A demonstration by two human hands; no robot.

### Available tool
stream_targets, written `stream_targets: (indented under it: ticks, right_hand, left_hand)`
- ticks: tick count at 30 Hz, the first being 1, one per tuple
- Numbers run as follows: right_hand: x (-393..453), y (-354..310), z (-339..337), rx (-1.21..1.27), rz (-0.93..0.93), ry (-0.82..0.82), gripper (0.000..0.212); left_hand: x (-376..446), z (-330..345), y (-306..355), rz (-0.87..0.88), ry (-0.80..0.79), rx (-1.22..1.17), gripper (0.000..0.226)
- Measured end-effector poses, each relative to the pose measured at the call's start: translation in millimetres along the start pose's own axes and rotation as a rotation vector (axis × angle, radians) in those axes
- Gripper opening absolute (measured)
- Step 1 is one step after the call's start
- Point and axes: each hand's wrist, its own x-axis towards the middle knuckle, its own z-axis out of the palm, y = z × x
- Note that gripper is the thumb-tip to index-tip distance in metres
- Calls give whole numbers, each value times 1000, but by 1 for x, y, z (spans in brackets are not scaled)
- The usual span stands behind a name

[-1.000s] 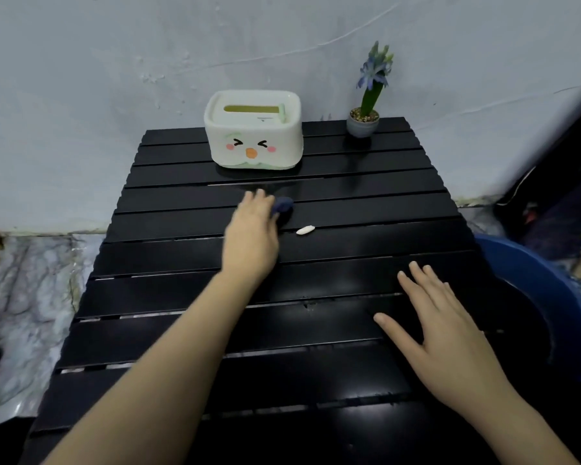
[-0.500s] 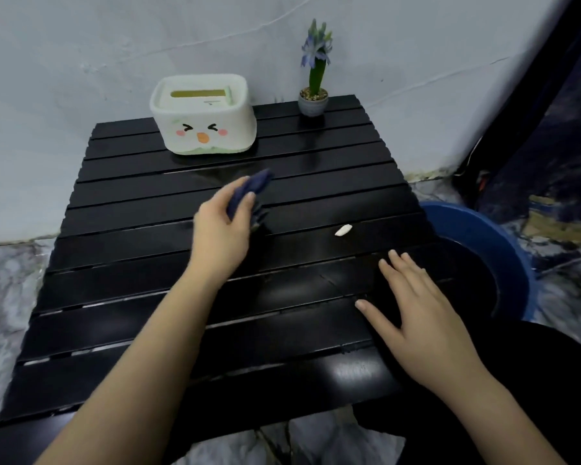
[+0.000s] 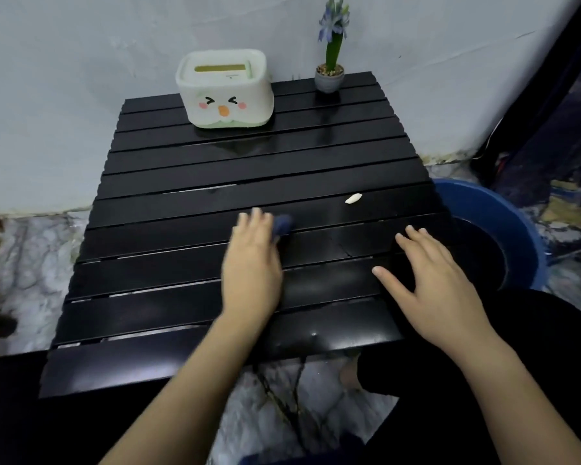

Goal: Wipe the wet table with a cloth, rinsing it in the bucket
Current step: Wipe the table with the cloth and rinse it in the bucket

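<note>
Dark-blue cloth (image 3: 283, 224) is back down on the slatted table (image 3: 168, 263), pressed under your left hand (image 3: 253, 266); half a second ago it was lifted clear, so you are wiping again. Your right hand (image 3: 440, 280) lies flat, fingers spread, holding nothing. Just right of it, the blue bucket (image 3: 517, 223) looks dark inside; I cannot tell its contents.

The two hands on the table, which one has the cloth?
The left hand, near the middle of the table, holds the dark blue cloth under its fingers. The right hand lies flat nearer the bucket, with nothing under it.
</note>
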Motion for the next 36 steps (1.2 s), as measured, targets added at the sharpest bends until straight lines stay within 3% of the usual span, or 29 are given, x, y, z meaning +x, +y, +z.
stream_targets:
  ticks: [3,6,8,12,16,19,22,28,30,32,36]
  right_hand:
    - [-3,-1,-2,1,14,-1,69]
    - [-3,-3,-1,-13,6,0,66]
    - [-4,-3,0,-20,1,-1,64]
    - [-5,-4,1,-36,-1,-7,64]
    - [-8,-4,1,-34,-3,-2,64]
    - [-9,-3,1,-24,-7,-1,64]
    - [-12,-1,-1,-16,-4,-6,64]
    - [-18,6,-4,-79,35,55,48]
    - [-19,10,-5,-96,59,75,47]
    - [-20,16,-6,-107,78,97,51]
    - [-28,30,-10,-98,154,124,61]
  left_hand:
    - [-7,16,50,180,-112,-144,36]
    - [3,-2,42,92,-259,-397,36]
    - [5,-25,20,-7,-185,-457,35]
    - [-17,-83,-58,-249,125,-182,36]
    - [-61,-102,-114,-367,105,159,38]
    - [-67,-80,-90,-398,131,158,38]
    - [-64,-43,-35,-191,102,119,36]
    - [-42,22,98,278,-194,-171,38]
    - [-23,26,108,253,-328,-355,39]
    - [-5,18,106,144,-356,-557,39]
    - [39,-11,80,-66,-37,-607,37]
